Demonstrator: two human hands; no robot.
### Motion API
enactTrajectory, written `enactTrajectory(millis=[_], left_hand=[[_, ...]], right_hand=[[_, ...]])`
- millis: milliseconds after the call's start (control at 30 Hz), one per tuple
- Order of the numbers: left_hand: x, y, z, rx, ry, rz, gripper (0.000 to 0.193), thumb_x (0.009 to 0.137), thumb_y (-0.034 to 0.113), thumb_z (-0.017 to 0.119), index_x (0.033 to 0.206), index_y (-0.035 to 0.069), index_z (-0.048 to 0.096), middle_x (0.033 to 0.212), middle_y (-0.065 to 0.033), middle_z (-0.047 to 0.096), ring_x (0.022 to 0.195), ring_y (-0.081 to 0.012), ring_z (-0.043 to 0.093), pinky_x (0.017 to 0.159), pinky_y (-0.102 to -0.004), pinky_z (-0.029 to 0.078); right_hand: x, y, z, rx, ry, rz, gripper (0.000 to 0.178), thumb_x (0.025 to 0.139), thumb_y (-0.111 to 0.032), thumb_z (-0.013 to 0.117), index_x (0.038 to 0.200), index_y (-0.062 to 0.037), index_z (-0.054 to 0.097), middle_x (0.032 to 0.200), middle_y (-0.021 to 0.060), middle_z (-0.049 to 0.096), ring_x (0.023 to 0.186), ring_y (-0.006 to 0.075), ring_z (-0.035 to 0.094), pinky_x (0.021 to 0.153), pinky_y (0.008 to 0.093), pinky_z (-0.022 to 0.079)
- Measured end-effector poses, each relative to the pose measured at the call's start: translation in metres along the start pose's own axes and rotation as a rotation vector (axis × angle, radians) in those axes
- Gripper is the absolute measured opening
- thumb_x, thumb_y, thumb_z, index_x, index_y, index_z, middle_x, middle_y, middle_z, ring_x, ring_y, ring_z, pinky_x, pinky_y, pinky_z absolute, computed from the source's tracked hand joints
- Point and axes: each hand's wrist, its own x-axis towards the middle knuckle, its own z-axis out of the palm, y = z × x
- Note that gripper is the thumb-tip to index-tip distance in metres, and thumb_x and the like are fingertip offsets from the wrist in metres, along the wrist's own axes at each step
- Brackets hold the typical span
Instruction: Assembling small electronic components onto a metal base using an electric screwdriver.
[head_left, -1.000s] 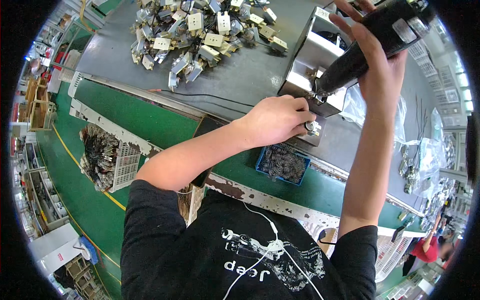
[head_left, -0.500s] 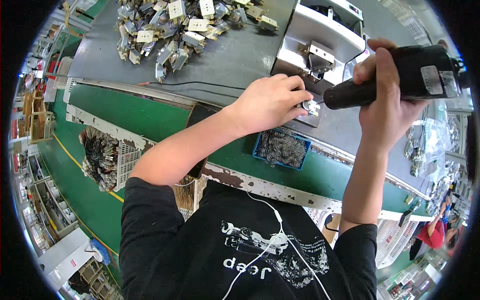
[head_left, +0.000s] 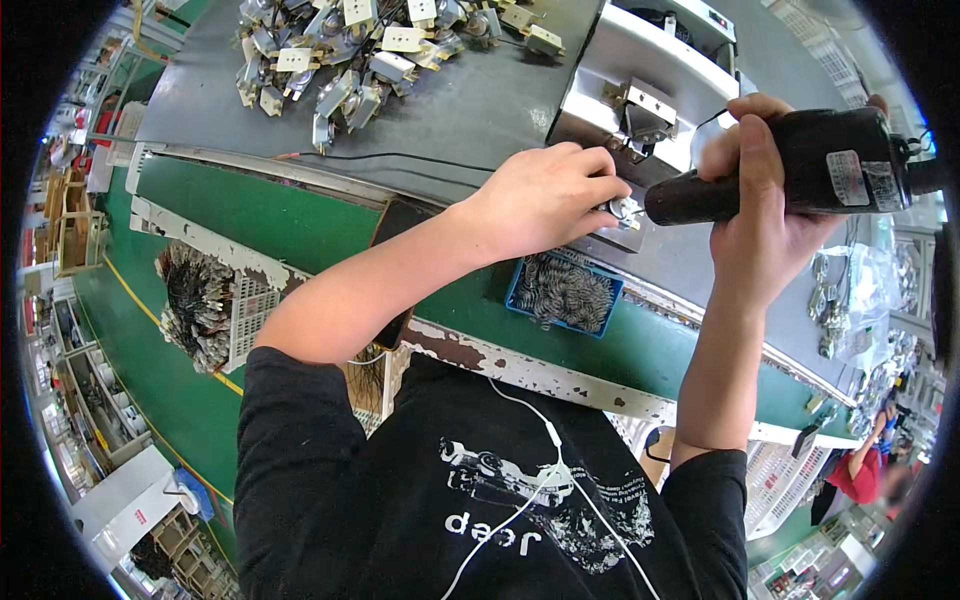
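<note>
Since the earlier frames, the right hand (head_left: 765, 215) has swung the black power screwdriver (head_left: 790, 180) down from a steep raised tilt to lie almost level, its nose now pointing left at the small metal part (head_left: 625, 212) under the left hand (head_left: 545, 200). Seen from the head camera, the screwdriver is a thick, dark, cylinder-shaped tool with a pale label on its body and a cord leaving its far end near the right rim; its tip sits at or just beside the shiny part, though whether it touches cannot be told. The right hand is wrapped fully around the tool's body, fingers curled tight over the top. The left hand lies palm down on the grey bench (head_left: 470, 110), fingers bent and pinched close on the small part, most of which they hide. Just behind the part stands a grey metal fixture (head_left: 640, 75) with a bracket on top. Below the hands, on the green ledge, a blue tray (head_left: 562, 293) holds a heap of small metal pieces. Farther back on the bench lies a pile of grey-and-cream components (head_left: 370, 45), and a thin black cable (head_left: 390, 158) runs along the bench edge
</note>
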Motion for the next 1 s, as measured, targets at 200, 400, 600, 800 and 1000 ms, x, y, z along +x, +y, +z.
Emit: enactTrajectory(millis=[200, 400, 600, 800, 1000], left_hand=[[0.000, -0.002, 0.001, 0.006, -0.005, 0.008, 0.029, 0.090, 0.028, 0.069, 0.117, 0.016, 0.066, 0.108, -0.0029, 0.059, 0.098, -0.0255, 0.062, 0.082, -0.0385, 0.055], [-0.001, -0.005, 0.005, -0.087, -0.032, -0.022, 0.031, 0.091, 0.027, 0.068, 0.120, 0.016, 0.065, 0.112, -0.0040, 0.059, 0.101, -0.0276, 0.062, 0.085, -0.0401, 0.055], [-0.002, -0.006, 0.005, -0.117, -0.025, -0.026, 0.030, 0.092, 0.026, 0.068, 0.120, 0.016, 0.065, 0.112, -0.0041, 0.059, 0.101, -0.0283, 0.062, 0.086, -0.0403, 0.054], [0.000, -0.008, 0.006, -0.130, -0.011, -0.024, 0.030, 0.091, 0.025, 0.069, 0.118, 0.014, 0.065, 0.111, -0.0040, 0.059, 0.100, -0.0282, 0.063, 0.085, -0.0403, 0.054], [-0.003, 0.004, -0.010, -0.078, -0.003, 0.031, 0.030, 0.089, 0.022, 0.071, 0.118, 0.018, 0.065, 0.106, -0.0028, 0.062, 0.093, -0.0265, 0.065, 0.076, -0.0378, 0.056]], right_hand=[[0.003, 0.004, -0.001, 0.037, -0.037, -0.040, 0.047, 0.093, 0.004, 0.063, 0.133, 0.0064, 0.039, 0.099, 0.0212, 0.065, 0.062, 0.0153, 0.060, 0.057, 0.0300, 0.052], [0.000, 0.005, 0.006, -0.014, -0.028, 0.012, 0.076, 0.093, 0.004, 0.062, 0.154, -0.0020, 0.017, 0.101, 0.0214, 0.064, 0.061, 0.0149, 0.059, 0.056, 0.0291, 0.051], [0.000, 0.004, 0.010, 0.026, -0.031, -0.034, 0.089, 0.094, 0.004, 0.062, 0.159, -0.0093, 0.002, 0.103, 0.0208, 0.065, 0.061, 0.0144, 0.059, 0.056, 0.0282, 0.051], [0.000, 0.002, 0.012, -0.006, -0.048, 0.001, 0.090, 0.092, 0.004, 0.063, 0.158, -0.0093, 0.004, 0.101, 0.0206, 0.066, 0.062, 0.0146, 0.060, 0.057, 0.0280, 0.051], [0.009, 0.011, -0.028, 0.022, -0.204, -0.058, 0.051, 0.096, -0.007, 0.061, 0.140, 0.0088, 0.040, 0.083, 0.0145, 0.067, 0.062, 0.0151, 0.060, 0.060, 0.0266, 0.051]])
